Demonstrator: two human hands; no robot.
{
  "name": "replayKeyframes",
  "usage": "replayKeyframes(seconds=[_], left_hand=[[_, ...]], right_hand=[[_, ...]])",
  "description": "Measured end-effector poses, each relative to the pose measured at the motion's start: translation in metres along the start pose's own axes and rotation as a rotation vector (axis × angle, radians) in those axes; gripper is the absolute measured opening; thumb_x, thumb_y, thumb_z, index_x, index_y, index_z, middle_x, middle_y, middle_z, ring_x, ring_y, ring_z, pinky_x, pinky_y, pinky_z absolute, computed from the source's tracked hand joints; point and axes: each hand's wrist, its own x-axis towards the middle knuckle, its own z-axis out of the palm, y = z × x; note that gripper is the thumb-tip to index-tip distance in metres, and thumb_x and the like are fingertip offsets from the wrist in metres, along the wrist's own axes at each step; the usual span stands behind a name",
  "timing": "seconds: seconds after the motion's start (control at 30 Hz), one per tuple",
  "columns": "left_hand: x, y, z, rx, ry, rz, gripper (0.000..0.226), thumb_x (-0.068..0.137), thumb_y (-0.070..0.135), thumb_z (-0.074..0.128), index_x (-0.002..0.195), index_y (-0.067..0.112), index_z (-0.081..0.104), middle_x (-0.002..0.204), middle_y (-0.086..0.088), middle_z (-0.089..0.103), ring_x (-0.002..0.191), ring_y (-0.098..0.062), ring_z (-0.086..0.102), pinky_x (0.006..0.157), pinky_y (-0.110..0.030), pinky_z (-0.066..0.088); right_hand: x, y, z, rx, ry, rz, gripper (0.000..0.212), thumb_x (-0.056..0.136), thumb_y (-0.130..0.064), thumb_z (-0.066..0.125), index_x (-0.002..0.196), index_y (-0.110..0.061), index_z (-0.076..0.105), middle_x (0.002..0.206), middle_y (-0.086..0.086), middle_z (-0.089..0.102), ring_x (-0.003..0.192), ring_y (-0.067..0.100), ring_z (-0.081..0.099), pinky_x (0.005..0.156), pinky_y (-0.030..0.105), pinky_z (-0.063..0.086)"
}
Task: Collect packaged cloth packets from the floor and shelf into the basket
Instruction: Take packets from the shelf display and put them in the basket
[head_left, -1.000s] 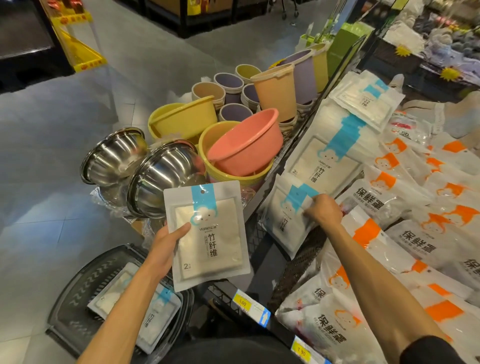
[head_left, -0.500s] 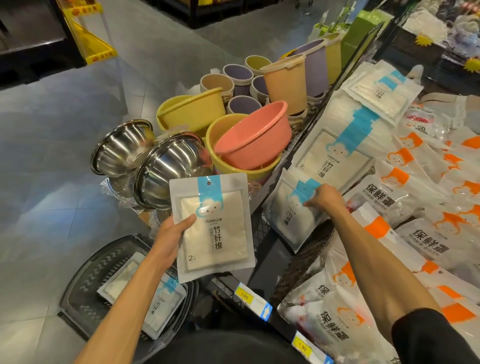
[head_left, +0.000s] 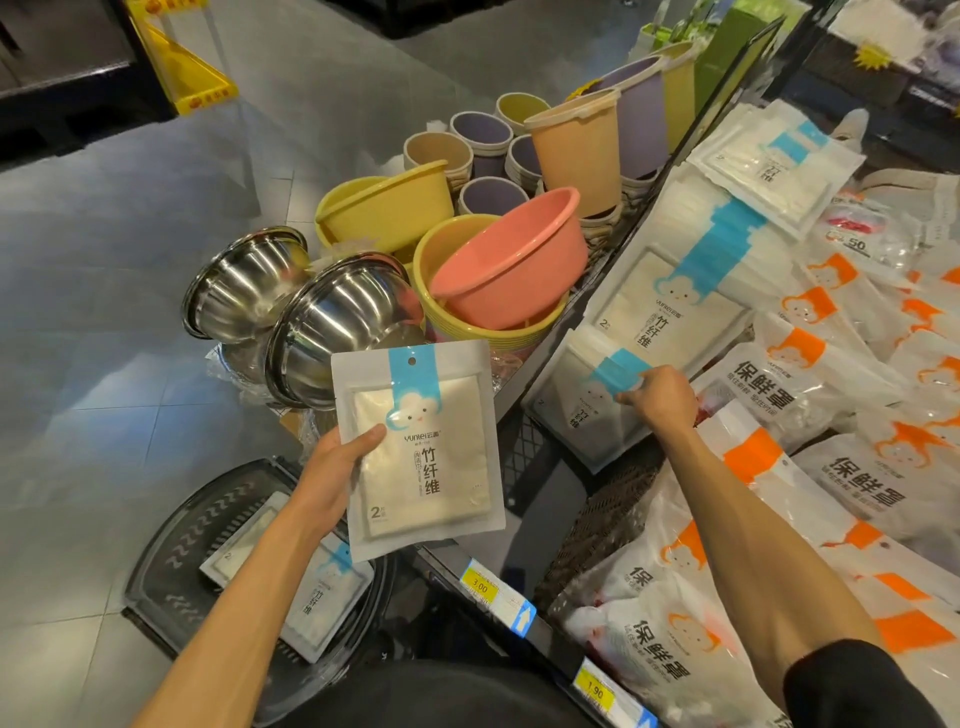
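Cloth packet (head_left: 421, 452), long axis vertical, blue band up, gripped by the left hand (head_left: 332, 478), thumb on its front, above the basket (head_left: 171, 545). Right hand (head_left: 657, 400) pinches the blue top of a tilted second packet (head_left: 576, 410) at the shelf (head_left: 524, 457) edge.

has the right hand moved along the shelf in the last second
No. The right hand still pinches the blue strip of the front shelf packet, just below the packet stack; only the camera shifted.
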Motion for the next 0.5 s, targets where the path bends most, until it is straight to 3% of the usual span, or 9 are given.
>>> replayKeyframes(seconds=[0.23,0.5], left_hand=[[0.004,0.002,0.009,-0.002,-0.016,-0.005,0.036,0.095,0.012,0.063,0.131,0.007,0.061,0.118,-0.015,0.072,0.104,-0.027,0.072,0.075,-0.034,0.062],[0.004,-0.002,0.017,-0.023,-0.047,-0.009,0.04,0.095,0.01,0.062,0.134,0.004,0.058,0.122,-0.018,0.07,0.112,-0.033,0.068,0.082,-0.037,0.062]], right_hand=[[0.002,0.002,0.004,-0.047,-0.017,-0.001,0.035,0.079,-0.03,0.082,0.101,-0.006,0.071,0.1,0.011,0.069,0.085,0.023,0.06,0.06,0.032,0.041],[0.001,0.002,0.002,-0.078,-0.013,-0.044,0.031,0.078,-0.025,0.083,0.095,-0.004,0.069,0.099,0.015,0.069,0.085,0.026,0.062,0.063,0.038,0.053]])
